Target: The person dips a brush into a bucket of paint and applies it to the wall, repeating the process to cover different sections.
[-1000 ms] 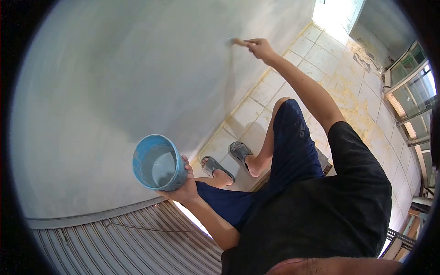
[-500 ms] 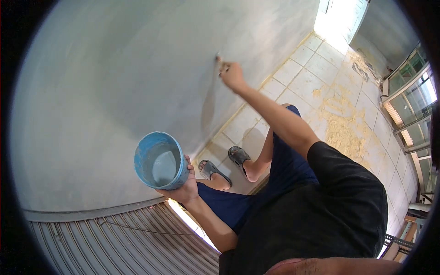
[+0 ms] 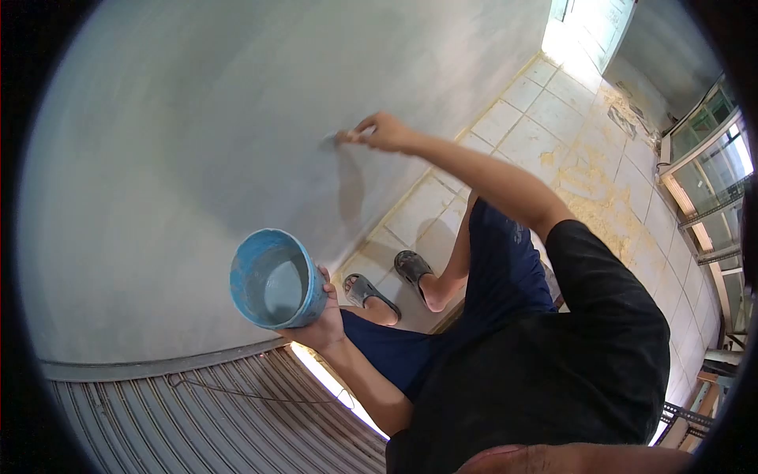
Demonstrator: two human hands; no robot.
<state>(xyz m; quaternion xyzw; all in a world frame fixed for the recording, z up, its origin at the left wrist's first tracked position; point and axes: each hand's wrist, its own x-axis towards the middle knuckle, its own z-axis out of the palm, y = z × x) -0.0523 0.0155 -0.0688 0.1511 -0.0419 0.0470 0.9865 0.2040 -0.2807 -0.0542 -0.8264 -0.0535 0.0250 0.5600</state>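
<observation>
My left hand (image 3: pixel 322 330) is wrapped round the side and underside of a blue plastic bucket (image 3: pixel 309 308). The bucket leans with its mouth toward me, and grey paint (image 3: pixel 284 286) shows inside. Higher up, my right hand (image 3: pixel 384 133) pinches the short handle of a paintbrush (image 3: pixel 341 137). The brush's pale tip meets or nearly touches the grey wall (image 3: pixel 197 118); the exact contact is too small to make out. A shadow of the hand and brush falls on the wall below them.
Ridged metal shutter (image 3: pixel 221 403) runs along the lower left. My sandalled feet (image 3: pixel 410 268) stand on the white tiled floor (image 3: pixel 505 122) by the wall base. Yellowish dust (image 3: pixel 588 189) is scattered on the tiles. Glass-paned frames (image 3: pixel 711 166) lean at the right, and a bright doorway (image 3: pixel 588 35) opens at the back.
My right hand with the paintbrush has moved left and slightly down along the wall, and its wrist has turned. My left hand and the bucket have hardly moved.
</observation>
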